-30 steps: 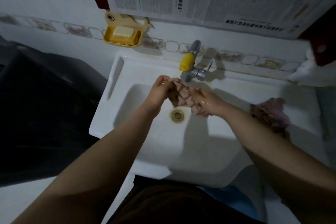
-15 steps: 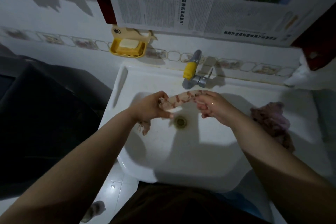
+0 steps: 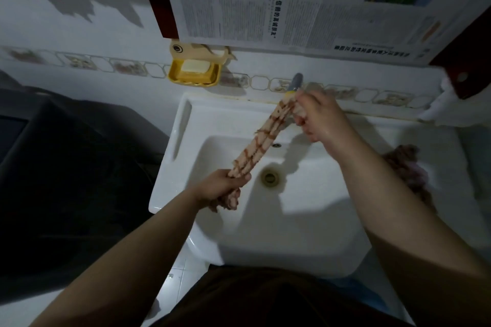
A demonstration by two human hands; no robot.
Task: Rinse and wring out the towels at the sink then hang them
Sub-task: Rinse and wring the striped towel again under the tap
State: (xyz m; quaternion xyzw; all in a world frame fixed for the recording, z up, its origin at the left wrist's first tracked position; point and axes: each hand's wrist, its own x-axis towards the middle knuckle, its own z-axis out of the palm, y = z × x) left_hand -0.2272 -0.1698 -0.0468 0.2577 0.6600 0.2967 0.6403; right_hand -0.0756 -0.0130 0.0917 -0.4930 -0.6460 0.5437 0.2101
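Note:
A pale towel with brown stripes (image 3: 263,141) is stretched into a tight twisted rope over the white sink (image 3: 186,146). My left hand (image 3: 223,184) grips its lower end near the basin's left side, and a short tail hangs below my fist. My right hand (image 3: 318,117) grips the upper end, up by the tap (image 3: 295,82), which it mostly hides. A second, pinkish towel (image 3: 406,164) lies bunched on the sink's right ledge, partly behind my right forearm.
The drain (image 3: 269,176) sits in the middle of the basin. A yellow soap dish (image 3: 195,74) with a bar hangs on the wall at upper left. Newspaper (image 3: 292,0) covers the wall above. A dark bulky object (image 3: 66,167) stands left of the sink.
My hands have pulled apart: the left dropped toward me, the right rose to the tap. The bunched towel is now drawn out into a long twisted rope.

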